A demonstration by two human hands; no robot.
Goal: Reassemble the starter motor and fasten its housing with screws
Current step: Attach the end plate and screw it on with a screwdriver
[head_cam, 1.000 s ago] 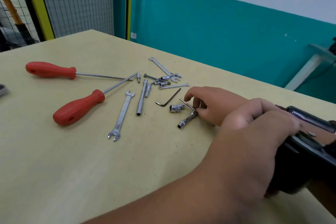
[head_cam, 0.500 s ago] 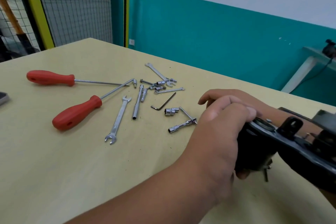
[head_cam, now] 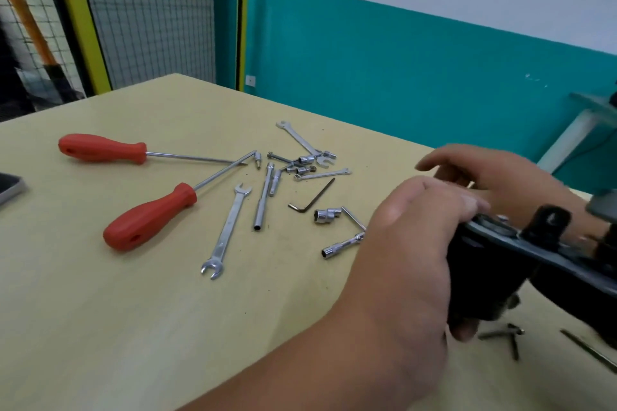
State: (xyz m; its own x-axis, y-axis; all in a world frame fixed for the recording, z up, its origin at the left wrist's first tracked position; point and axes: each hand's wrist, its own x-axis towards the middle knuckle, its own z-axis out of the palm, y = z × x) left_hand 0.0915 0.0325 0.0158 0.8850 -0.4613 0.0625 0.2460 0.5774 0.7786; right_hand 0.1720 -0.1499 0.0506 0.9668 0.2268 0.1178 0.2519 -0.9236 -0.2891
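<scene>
1. The black, round-bodied starter motor [head_cam: 494, 270] with its grey metal end plate is at the right edge of view, tilted over the pale yellow wooden table [head_cam: 133, 327]. I cannot tell whether it touches the tabletop.
2. The left hand [head_cam: 410, 260] grips the motor's near end, with its fingers curled over the top and its thumb tucked underneath.
3. The right hand [head_cam: 490, 173] hovers just behind the top of the motor. Its fingers look loosely stretched, but it is blurred and partly hidden, so I cannot tell whether it pinches a small part.
4. The step in hand appears to be steadying the housing before fastening, as no screw is being driven. The next move probably calls for lining up a hole in the end plate, seating a screw and picking a matching driver, while the left hand stops the motor rolling.
5. Just left of the motor lie a silver L-shaped socket wrench [head_cam: 344, 243], a small chrome socket [head_cam: 325, 215] and a black hex key [head_cam: 312, 197].
6. Farther left of the motor are a silver open-ended spanner [head_cam: 227, 230] and two red-handled screwdrivers [head_cam: 150, 217].
7. Small dark loose parts [head_cam: 507, 334] lie under the motor.
8. A second ago the right hand was down on the socket wrench. Now it is up at the motor and the wrench lies ungripped. More of the motor shows, including a black bracket [head_cam: 547, 220] on top.
</scene>
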